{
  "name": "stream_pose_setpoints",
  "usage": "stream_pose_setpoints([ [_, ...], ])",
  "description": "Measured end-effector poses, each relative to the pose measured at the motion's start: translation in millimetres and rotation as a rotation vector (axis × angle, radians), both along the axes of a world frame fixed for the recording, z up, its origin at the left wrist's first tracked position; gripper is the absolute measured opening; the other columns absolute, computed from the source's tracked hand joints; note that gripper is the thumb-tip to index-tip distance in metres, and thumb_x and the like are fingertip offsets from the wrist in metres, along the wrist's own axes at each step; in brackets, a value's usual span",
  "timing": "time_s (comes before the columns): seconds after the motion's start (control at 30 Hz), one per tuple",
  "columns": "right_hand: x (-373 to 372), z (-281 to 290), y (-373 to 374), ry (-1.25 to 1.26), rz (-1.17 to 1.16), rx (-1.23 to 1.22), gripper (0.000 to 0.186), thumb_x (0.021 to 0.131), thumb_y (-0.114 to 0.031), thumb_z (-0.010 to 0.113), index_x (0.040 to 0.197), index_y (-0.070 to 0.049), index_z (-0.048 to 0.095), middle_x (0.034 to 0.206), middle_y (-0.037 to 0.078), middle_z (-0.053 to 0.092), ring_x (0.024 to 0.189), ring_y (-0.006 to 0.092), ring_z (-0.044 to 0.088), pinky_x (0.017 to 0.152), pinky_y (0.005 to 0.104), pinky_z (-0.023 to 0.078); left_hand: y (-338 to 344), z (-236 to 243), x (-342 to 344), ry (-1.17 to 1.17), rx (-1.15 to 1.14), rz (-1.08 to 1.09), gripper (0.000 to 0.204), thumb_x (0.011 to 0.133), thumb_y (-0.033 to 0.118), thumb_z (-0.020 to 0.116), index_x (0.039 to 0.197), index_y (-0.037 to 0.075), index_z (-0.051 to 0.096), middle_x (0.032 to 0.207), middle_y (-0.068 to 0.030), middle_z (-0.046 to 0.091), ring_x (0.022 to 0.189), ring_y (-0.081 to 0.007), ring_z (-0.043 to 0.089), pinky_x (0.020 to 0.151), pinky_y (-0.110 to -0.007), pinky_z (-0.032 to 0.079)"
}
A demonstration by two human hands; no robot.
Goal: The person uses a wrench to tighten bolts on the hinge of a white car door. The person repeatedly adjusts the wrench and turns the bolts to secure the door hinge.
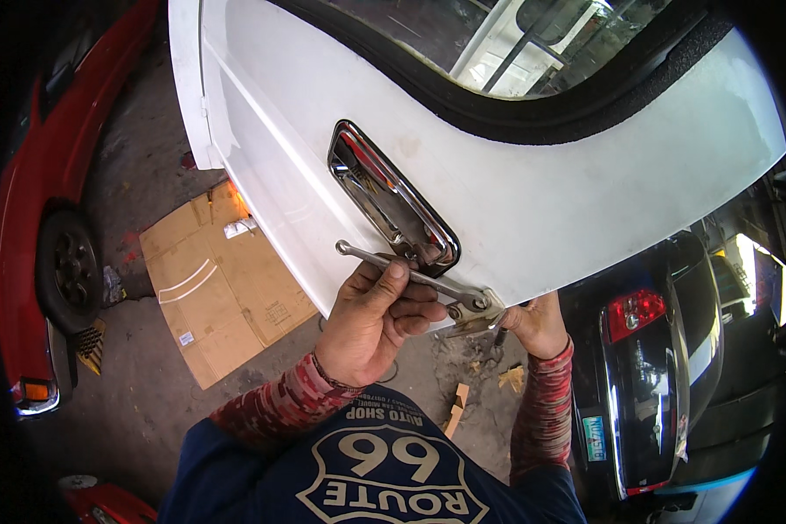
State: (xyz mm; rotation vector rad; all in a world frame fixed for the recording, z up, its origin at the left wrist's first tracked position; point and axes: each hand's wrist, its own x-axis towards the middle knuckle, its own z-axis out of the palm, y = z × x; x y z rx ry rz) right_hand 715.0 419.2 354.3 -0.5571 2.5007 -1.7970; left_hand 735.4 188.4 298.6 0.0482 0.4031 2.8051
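My left hand (367, 319) is closed around a silver combination wrench (438, 284), thumb on top. One end of the wrench points up to the left; the other meets a bolt on a worn metal bracket (472, 325) at the lower edge of a white vehicle door (323, 70). On the bracket's right side is my right hand (540, 327), thumb bent against it. The remaining fingers are mostly hidden, and a dark piece shows under the thumb. Just above my left hand, a chrome door handle (397, 196) is set into the panel.
Flattened cardboard (227, 306) lies on the grey floor at the left, beside a red car (57, 157). A black car with a red tail light (633, 314) stands close on the right. Small cardboard scraps (457, 410) lie below my hands. A black-sealed window (533, 122) curves across the top.
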Motion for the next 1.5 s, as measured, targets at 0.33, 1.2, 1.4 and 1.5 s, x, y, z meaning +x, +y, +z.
stream_pose_setpoints([
  [0.33,4,5,-6,-0.033,-0.005,0.012,0.097,0.063,-0.044,0.09,0.132,0.006,0.045,0.125,0.015,0.058,0.115,0.025,0.056,0.099,0.0392,0.043,-25,39,-17,0.469,-0.607,0.279,0.024,0.099,0.026,0.059,0.104,0.004,0.054,0.069,-0.0077,0.065,0.053,-0.0173,0.068,0.042,-0.023,0.052],
  [1.2,9,3,-7,-0.104,-0.024,-0.065,0.096,0.067,-0.045,0.086,0.136,0.005,0.042,0.126,0.015,0.059,0.117,0.0257,0.057,0.101,0.0399,0.045,-22,22,-16,0.331,-0.441,0.234,0.025,0.099,0.029,0.058,0.107,0.006,0.057,0.077,-0.0107,0.07,0.059,-0.0186,0.07,0.046,-0.024,0.055],
  [1.4,15,-7,-7,-0.015,-0.089,-0.018,0.098,0.069,-0.047,0.085,0.137,0.006,0.039,0.129,0.015,0.056,0.119,0.0253,0.055,0.102,0.0398,0.042,-9,13,-10,0.212,-0.301,0.178,0.025,0.1,0.029,0.056,0.112,0.007,0.056,0.075,-0.0096,0.07,0.062,-0.021,0.072,0.047,-0.025,0.057],
  [1.5,14,-6,-7,-0.055,-0.069,-0.009,0.098,0.07,-0.048,0.085,0.137,0.006,0.039,0.128,0.015,0.056,0.118,0.0248,0.055,0.102,0.0394,0.042,-13,19,-13,0.293,-0.391,0.198,0.023,0.101,0.027,0.055,0.11,0.006,0.055,0.073,-0.0092,0.069,0.059,-0.0195,0.071,0.046,-0.025,0.056],
])
